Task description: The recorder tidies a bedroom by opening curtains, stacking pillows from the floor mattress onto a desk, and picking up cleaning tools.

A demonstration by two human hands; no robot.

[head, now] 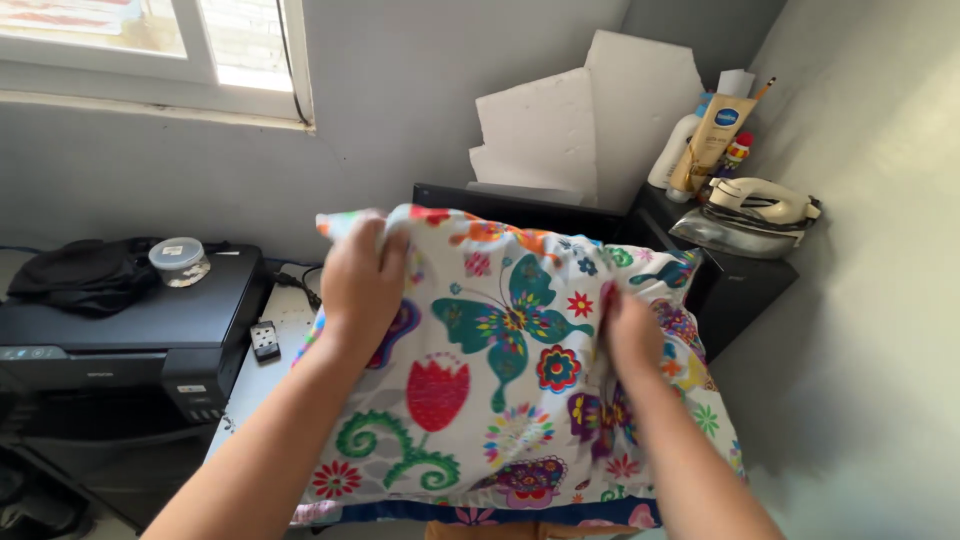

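Close to the person, both hands are clamped on the butterfly-print pillow (500, 380): the left hand (362, 275) grips its top corner, the right hand (630, 330) pinches the cover mid-right. The pillow looks filled already; the blue-edged bottom remains unsettled. Beyond, a black printer (130, 330) and an iron (750, 215).

Black printer (130, 340), clothes iron (760, 205), white foam sheets (590, 120).

White butterfly-and-flower pillow (500, 390), black printer (130, 340), grey wall (400, 120)
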